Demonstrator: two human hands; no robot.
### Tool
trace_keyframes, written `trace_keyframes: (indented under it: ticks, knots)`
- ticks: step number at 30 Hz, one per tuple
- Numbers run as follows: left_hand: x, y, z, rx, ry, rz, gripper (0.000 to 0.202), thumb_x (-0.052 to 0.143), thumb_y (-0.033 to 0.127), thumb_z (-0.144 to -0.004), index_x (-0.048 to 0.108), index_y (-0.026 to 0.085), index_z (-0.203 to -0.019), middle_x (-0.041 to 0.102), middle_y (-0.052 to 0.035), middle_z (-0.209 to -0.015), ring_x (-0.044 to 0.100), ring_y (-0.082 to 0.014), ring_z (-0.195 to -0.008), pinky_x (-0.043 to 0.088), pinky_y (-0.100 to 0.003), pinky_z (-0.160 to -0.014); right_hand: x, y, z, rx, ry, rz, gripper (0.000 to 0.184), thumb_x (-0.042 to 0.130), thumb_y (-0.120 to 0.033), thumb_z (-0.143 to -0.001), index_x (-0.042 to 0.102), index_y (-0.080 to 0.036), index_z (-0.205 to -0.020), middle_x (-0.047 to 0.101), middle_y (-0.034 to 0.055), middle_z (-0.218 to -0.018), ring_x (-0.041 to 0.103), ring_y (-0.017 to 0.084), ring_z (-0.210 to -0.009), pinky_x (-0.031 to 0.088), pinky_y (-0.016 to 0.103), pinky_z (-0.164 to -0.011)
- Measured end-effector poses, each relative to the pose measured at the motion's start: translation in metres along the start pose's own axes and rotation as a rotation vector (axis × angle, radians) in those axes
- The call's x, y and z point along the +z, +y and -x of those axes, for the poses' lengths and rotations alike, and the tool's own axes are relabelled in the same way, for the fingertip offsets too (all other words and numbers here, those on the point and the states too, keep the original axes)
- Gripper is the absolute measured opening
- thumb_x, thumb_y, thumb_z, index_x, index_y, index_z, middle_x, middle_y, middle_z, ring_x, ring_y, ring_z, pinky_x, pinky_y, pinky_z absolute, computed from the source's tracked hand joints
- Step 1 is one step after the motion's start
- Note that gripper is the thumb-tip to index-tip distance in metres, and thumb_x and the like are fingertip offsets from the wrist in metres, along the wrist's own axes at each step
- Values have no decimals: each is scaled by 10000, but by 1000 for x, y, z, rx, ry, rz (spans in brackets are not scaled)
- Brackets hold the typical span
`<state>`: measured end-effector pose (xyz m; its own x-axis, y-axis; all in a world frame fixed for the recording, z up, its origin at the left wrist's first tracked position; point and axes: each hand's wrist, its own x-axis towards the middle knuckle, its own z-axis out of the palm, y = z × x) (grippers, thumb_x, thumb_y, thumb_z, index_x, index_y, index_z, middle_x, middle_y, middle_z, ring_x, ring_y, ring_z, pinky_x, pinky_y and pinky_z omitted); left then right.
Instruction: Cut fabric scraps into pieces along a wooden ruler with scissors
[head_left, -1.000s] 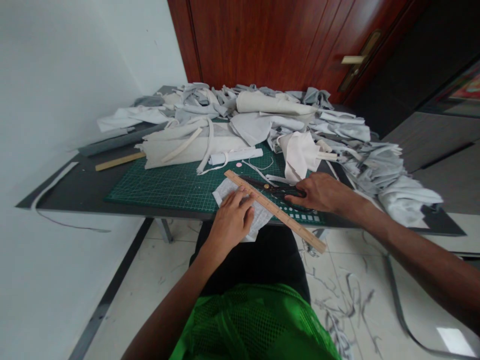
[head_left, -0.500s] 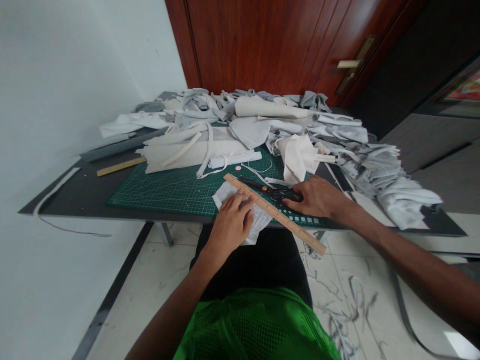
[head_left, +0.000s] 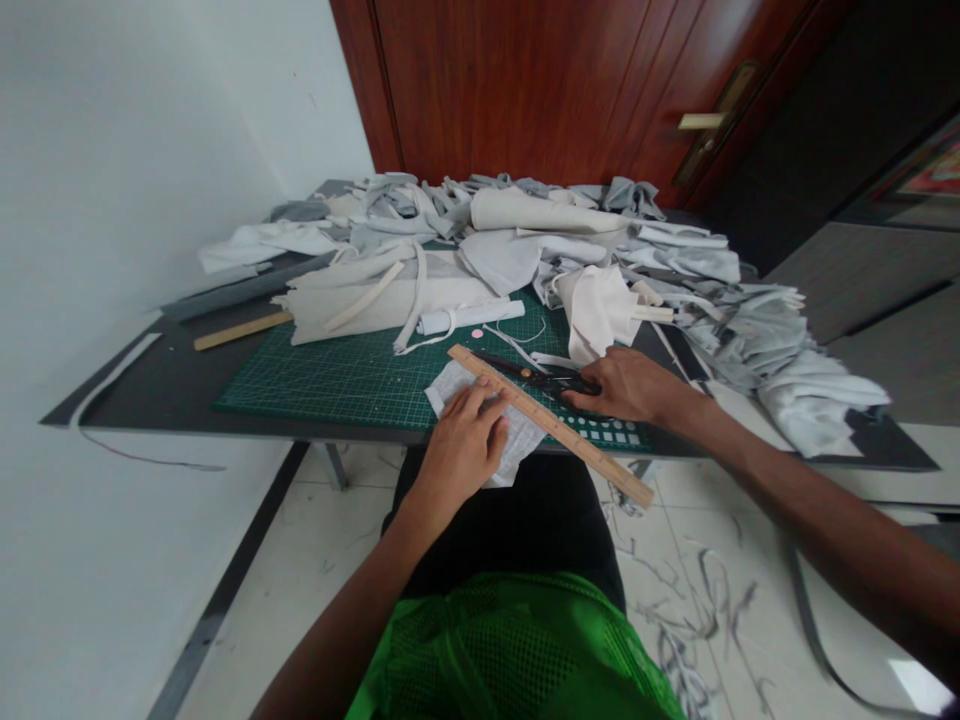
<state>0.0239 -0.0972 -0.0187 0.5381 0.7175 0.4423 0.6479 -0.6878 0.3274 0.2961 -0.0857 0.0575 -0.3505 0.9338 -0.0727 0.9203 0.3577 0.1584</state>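
Observation:
My left hand (head_left: 466,437) lies over a wooden ruler (head_left: 574,440), its fingers stretched out and pressing from above. Under the ruler is a small piece of light grey fabric (head_left: 517,452), partly hidden by the hand, hanging over the table's front edge. The ruler slants down to the right, its near end past the edge. My right hand (head_left: 626,385) is closed around the handles of black scissors (head_left: 529,374). Their blades point left along the ruler's far side, over the green cutting mat (head_left: 337,385).
Piles of grey and white fabric (head_left: 780,340) cover the back and right of the table. A white roll (head_left: 472,317) and cream cloth (head_left: 315,305) lie on the mat. Another wooden strip (head_left: 240,332) is at left. Fabric scraps (head_left: 682,660) litter the floor.
The right hand and scissors have shifted very slightly left. My left hand, the ruler and the grey fabric stay in place.

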Motion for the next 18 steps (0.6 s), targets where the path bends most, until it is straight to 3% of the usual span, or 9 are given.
trace_keyframes:
  ticks: [7,12,18]
  knots:
    - [1,0,0,4,-8,-17,359,488,232,-1038,632,155,-1359,593,-148,-1399,536,-316,-1378,459,-516,-1188,-3,-8,1,49,7,11,496,507,-529,-989,732,-175,-723,726,123,-717,687,263,-765,413,346,-724]
    - [1,-1,0,-1,-7,-1,359,488,223,-1033,629,186,-1361,595,-136,-1407,533,-314,-1386,467,-540,-1177,0,-13,-1,85,42,-19,494,534,-558,-961,743,-166,-745,740,126,-723,699,270,-748,426,357,-744]
    - [1,-1,1,-5,-8,3,366,481,228,-1037,626,198,-1372,599,-137,-1415,531,-318,-1395,465,-559,-1180,-3,-7,-7,5,33,-10,502,529,-549,-979,736,-175,-716,714,128,-695,670,280,-790,419,354,-735]
